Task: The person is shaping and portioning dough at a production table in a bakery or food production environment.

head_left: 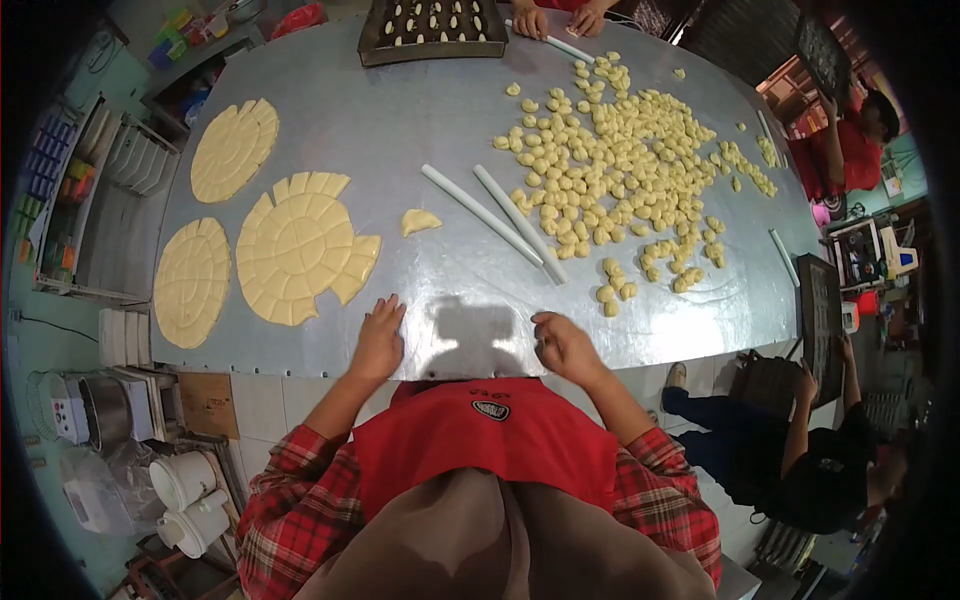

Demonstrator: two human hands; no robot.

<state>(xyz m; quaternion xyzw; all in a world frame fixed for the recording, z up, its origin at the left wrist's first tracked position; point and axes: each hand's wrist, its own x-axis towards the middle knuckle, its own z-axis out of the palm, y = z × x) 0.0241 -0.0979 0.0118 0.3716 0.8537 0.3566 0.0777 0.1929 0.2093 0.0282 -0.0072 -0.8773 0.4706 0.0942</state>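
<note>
My left hand lies at the near edge of the metal table, fingers stretched out and holding nothing. My right hand is at the same edge farther right, its fingers curled in, with nothing visible in them. Left of my left hand lies a large round dough sheet cut into wedges and blocks, with a piece out of its rim. A small dough scrap sits beyond that hand. Two pale rolling rods lie beyond my right hand, nearly touching at their near ends.
Two more cut dough sheets lie at the left. Many small dough balls cover the right side. Across the table, another person's hands are by a rod, near a dark tray of shaped pieces. Two people carry trays at the right.
</note>
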